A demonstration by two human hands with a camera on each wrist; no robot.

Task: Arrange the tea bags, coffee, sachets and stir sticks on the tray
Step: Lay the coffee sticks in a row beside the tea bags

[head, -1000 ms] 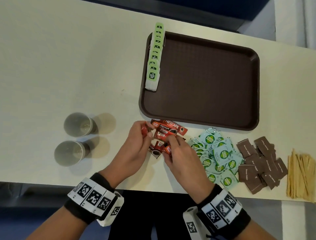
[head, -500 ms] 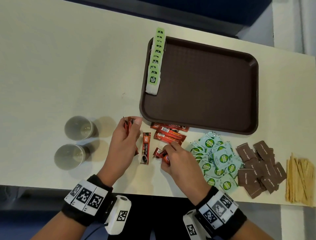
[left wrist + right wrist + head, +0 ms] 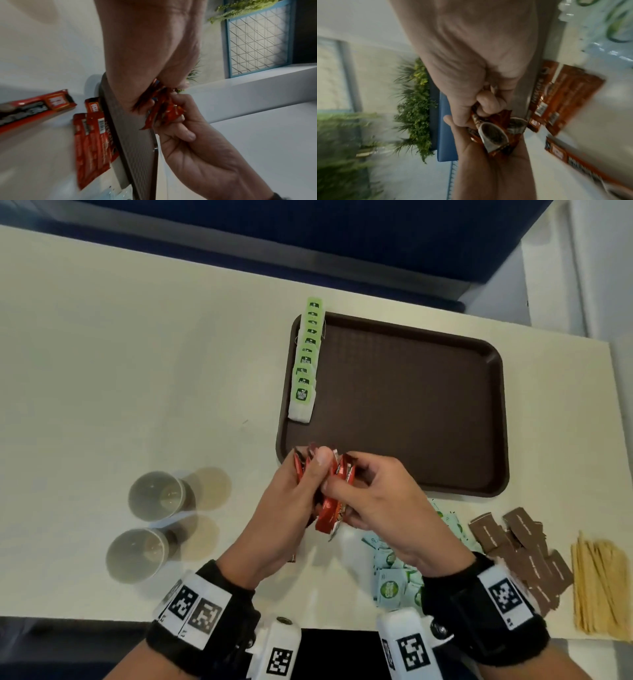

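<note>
Both hands hold one bundle of red coffee sachets (image 3: 328, 508) above the near left corner of the brown tray (image 3: 411, 405). My left hand (image 3: 313, 470) grips the bundle from the left, with its thumb on top. My right hand (image 3: 342, 486) pinches the same bundle (image 3: 163, 112) from the right. More coffee sachets (image 3: 92, 142) lie loose on the table beside the tray's edge (image 3: 135, 142), and they also show in the right wrist view as loose sachets (image 3: 570, 94). A row of green-tagged tea bags (image 3: 306, 361) lies along the tray's left side.
Green sachets (image 3: 390, 585) lie under my right wrist. Brown sugar sachets (image 3: 524, 549) and a pile of wooden stir sticks (image 3: 603, 587) lie to their right near the table's front edge. Two paper cups (image 3: 156, 494) (image 3: 137, 553) stand at the left.
Both hands rose from the table and came together. The sachets each had picked up are now one bundle held between them, nearer the tray's corner.
</note>
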